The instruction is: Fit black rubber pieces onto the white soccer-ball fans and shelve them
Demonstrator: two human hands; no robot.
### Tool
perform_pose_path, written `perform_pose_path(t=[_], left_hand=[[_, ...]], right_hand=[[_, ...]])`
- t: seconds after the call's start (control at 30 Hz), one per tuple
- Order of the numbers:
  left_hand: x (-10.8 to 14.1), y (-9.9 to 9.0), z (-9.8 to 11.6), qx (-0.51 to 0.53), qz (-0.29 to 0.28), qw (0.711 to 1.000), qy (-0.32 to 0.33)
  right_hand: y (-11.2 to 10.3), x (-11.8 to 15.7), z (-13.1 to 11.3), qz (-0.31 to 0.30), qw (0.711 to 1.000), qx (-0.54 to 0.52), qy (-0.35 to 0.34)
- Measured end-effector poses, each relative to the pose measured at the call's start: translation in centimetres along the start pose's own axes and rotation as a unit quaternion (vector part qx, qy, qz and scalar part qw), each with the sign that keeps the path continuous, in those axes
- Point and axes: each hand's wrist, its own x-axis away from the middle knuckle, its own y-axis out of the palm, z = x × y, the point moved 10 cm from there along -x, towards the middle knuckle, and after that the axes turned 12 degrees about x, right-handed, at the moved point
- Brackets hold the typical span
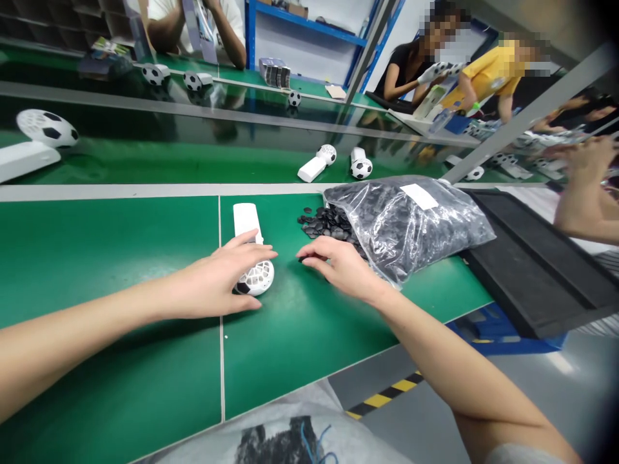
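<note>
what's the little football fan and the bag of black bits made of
Handheld fan under the left hand: looks like hard moulded plastic, smooth white handle, perforated head. Bag: thin clear plastic film, crinkled and glossy. Black discs: matte, possibly plastic or rubber; cannot tell.

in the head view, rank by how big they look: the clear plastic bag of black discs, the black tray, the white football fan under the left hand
1. Black flat tray, though nearness may flatter it.
2. Clear plastic bag of black discs, close behind.
3. White football-patterned handheld fan under the left hand.
</note>
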Motion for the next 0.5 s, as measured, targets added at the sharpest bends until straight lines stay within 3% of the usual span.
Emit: perform_pose_path(t=[0.27,0.5], left_hand=[[-0.1,0.5,0.9,0.024,-0.035,0.999,0.02],[0.1,0.5,1.1,0.035,-0.035,0.998,0.039]], right_hand=[[0.8,0.3,-6.4,-0.022,0.988,-0.033,-0.15],[1.2,0.4,-6.1,-0.005,0.992,-0.017,-0.128]])
